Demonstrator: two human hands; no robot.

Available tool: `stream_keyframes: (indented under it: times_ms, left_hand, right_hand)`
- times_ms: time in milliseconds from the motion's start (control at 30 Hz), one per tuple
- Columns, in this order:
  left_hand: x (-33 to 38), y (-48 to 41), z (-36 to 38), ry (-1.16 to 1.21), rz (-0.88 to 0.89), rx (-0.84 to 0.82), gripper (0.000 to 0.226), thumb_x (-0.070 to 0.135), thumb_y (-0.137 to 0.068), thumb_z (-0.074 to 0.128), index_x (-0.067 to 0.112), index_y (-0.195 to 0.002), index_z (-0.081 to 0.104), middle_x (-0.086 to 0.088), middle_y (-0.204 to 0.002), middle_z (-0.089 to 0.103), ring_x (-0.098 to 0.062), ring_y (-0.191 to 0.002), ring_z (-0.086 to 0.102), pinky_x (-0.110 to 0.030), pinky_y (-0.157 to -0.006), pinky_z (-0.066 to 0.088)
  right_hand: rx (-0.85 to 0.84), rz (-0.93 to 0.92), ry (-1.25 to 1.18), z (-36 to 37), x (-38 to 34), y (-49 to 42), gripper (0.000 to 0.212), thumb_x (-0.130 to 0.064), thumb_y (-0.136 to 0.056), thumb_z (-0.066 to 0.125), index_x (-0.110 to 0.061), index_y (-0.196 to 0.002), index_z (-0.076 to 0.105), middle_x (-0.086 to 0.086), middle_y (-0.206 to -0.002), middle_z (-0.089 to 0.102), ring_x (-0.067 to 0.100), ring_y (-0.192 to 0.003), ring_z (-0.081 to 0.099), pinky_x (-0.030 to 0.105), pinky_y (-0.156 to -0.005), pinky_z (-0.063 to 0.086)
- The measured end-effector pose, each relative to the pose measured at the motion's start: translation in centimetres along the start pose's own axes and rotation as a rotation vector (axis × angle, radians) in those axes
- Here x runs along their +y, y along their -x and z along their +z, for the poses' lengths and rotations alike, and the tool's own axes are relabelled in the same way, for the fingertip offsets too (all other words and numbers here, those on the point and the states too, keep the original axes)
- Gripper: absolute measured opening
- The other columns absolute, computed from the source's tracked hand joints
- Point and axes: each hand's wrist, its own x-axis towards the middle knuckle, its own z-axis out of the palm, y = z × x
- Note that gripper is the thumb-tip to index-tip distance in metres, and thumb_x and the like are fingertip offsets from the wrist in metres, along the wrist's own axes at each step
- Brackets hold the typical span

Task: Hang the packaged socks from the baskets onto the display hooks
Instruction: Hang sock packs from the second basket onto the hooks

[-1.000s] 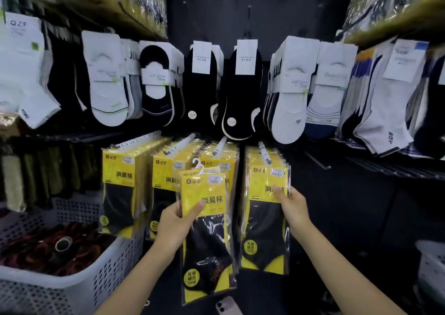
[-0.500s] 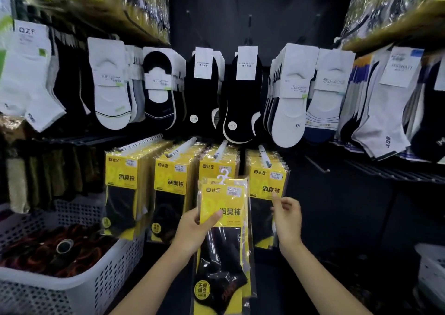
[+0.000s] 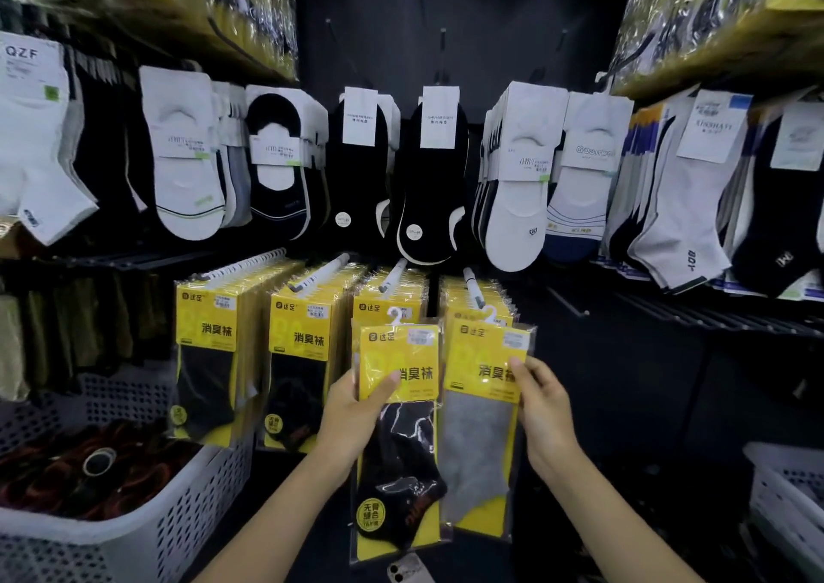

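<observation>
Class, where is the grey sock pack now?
Head view, centre-right: the grey sock pack is in the right hand, beside the black pack the left hand holds.

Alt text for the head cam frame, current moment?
Two hands each hold a yellow sock pack in front of four hooks of matching packs: the left hand grips a black-sock pack, the right hand a grey-sock pack. Above hang carded socks; a white basket sits lower left.

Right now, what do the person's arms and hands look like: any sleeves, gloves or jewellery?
The left hand and right hand are bare, on bare forearms that run to the bottom edge. No sleeve, glove, ring, watch or bracelet shows. Nails look short and plain.
</observation>
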Motion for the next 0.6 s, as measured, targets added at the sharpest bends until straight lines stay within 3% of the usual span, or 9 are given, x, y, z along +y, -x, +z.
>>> stream_keyframes:
  times_ms: [167,300,500,600]
  left_hand:
    - [0.6,-0.9,-1.3,-0.009,-0.007,0.076,0.008,0.030,-0.087,0.066,0.035,-0.093,0.063,0.024,-0.083,0.071,0.010,-0.081,0.065,-0.005,-0.061,0.045]
    - [1.0,-1.6,-1.5,0.003,-0.005,0.104,0.009,0.027,-0.088,0.065,0.035,-0.091,0.064,0.014,-0.091,0.071,0.003,-0.086,0.065,-0.013,-0.070,0.044]
    - [1.0,-2.0,-1.4,-0.017,-0.007,0.098,0.008,0.028,-0.088,0.065,0.035,-0.092,0.063,0.015,-0.092,0.071,0.004,-0.086,0.065,-0.010,-0.065,0.044]
    - [1.0,-2.1,-1.1,-0.028,-0.014,0.087,0.006,0.030,-0.088,0.065,0.035,-0.091,0.062,0.016,-0.090,0.069,0.008,-0.081,0.064,-0.007,-0.061,0.044]
  right_hand:
    - [0.058,-0.011,0.056,-0.6,-0.8,-2.1,0.013,-0.022,-0.095,0.056,-0.015,-0.089,0.065,-0.004,-0.078,0.073,0.008,-0.070,0.069,0.022,-0.061,0.052]
    - [0.036,-0.044,0.175,0.5,-0.5,-3.7,0.011,-0.021,-0.094,0.057,-0.017,-0.089,0.065,0.000,-0.086,0.072,0.013,-0.079,0.068,0.027,-0.072,0.054]
    - [0.132,-0.030,0.240,1.2,0.8,-5.9,0.009,-0.021,-0.089,0.065,-0.013,-0.091,0.065,0.008,-0.094,0.069,0.018,-0.085,0.065,0.034,-0.082,0.054]
    - [0.208,0.003,0.305,0.5,1.5,-6.1,0.020,-0.023,-0.082,0.073,-0.009,-0.093,0.064,0.011,-0.094,0.063,0.023,-0.088,0.060,0.043,-0.089,0.053]
